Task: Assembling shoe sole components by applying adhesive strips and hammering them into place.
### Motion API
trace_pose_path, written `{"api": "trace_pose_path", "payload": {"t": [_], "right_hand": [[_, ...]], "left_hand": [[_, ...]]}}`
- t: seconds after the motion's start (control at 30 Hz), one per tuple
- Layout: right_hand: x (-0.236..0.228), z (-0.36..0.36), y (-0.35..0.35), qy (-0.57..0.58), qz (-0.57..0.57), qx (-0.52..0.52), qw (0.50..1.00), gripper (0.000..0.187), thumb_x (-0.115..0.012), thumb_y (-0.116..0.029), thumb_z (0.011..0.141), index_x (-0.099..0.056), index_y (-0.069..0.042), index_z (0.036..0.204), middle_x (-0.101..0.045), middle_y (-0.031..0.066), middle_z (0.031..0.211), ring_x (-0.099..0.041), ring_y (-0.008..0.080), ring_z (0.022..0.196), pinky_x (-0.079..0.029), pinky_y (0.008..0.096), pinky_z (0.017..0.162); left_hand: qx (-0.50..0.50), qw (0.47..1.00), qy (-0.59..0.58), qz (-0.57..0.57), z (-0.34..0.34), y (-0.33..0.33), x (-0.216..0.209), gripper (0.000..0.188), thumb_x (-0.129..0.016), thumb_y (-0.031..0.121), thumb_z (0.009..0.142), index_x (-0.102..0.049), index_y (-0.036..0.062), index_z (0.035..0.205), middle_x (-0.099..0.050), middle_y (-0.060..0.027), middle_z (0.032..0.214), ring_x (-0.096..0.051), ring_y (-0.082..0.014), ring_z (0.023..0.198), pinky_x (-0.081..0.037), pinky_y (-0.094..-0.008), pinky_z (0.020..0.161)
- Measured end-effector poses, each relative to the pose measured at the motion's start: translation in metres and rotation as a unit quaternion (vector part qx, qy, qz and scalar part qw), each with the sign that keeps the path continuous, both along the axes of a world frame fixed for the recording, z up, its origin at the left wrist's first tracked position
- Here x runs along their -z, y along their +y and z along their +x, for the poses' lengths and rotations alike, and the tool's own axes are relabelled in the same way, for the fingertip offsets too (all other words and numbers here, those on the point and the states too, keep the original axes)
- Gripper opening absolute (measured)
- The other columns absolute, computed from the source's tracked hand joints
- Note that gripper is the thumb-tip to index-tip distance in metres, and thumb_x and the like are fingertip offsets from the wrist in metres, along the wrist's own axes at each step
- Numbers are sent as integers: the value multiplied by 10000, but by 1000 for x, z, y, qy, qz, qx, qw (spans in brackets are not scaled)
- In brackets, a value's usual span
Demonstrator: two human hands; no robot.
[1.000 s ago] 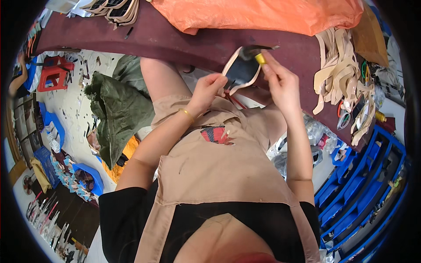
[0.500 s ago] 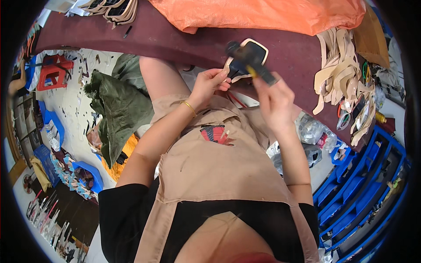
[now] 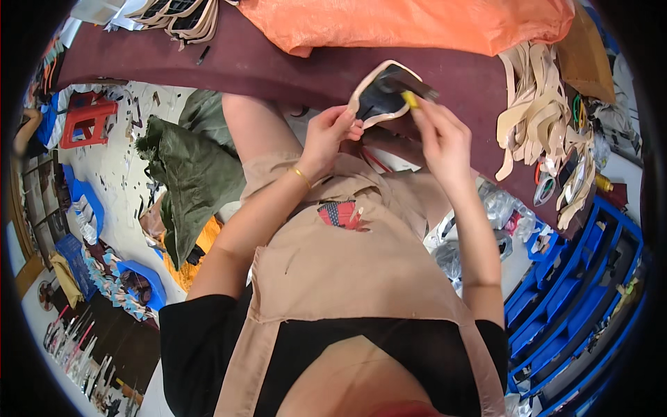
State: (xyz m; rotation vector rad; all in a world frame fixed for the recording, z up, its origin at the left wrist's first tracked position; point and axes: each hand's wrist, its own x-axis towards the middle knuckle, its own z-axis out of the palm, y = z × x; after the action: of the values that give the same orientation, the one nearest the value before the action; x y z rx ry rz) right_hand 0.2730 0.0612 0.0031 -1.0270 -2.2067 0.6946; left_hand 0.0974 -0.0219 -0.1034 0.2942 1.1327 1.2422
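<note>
A black panel [image 3: 379,101] with a raised beige rim lies at the near edge of the maroon-covered table, tilted toward me. My left hand [image 3: 331,136] pinches its near left corner between thumb and fingers. In my right hand [image 3: 445,140] is a hammer [image 3: 410,99], its dark head blurred by motion over the right part of the panel. A yellow band shows near the fingers, which are closed around the handle. Whether the hammer head touches the panel I cannot tell.
An orange plastic sheet [image 3: 410,26] covers the table's far side. Beige strips [image 3: 531,104] are heaped at the right, with scissors nearby. More rimmed black panels [image 3: 191,19] stack at the far left. Blue crates [image 3: 563,292] stand low right, a red stool [image 3: 89,121] left.
The hammer has swung to the right, away from my left hand, and its head is over the panel's right part. The panel has tilted and shifted slightly left.
</note>
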Motion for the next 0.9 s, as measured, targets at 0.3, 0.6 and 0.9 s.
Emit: {"api": "trace_pose_path", "payload": {"t": [0.3,0.6,0.9], "right_hand": [[78,21,-59,82,27,110,990,194,-549,-23,883,-617,48,1050,-586,110,752,-499,133,533,-402,266,476],[60,10,-58,64,59,63,994,161,-566,-18,869,-643,52,991,-599,117,760,-514,131,580,-408,246,524],[35,12,-37,33,-46,50,997,200,-576,5,830,-630,17,1022,-600,131,818,-583,269,617,-478,309,598]], "left_hand": [[-95,995,10,-5,14,-3,0,269,-559,207,918,-552,-36,1033,-635,-126,895,-635,-152,728,-536,-250,679],[-114,994,3,-5,12,-8,3,268,-563,196,914,-551,-35,1049,-636,-122,882,-632,-155,706,-533,-252,652],[-101,995,19,-8,7,-5,1,257,-548,197,923,-554,-25,1050,-631,-94,850,-610,-124,684,-515,-237,634]]}}
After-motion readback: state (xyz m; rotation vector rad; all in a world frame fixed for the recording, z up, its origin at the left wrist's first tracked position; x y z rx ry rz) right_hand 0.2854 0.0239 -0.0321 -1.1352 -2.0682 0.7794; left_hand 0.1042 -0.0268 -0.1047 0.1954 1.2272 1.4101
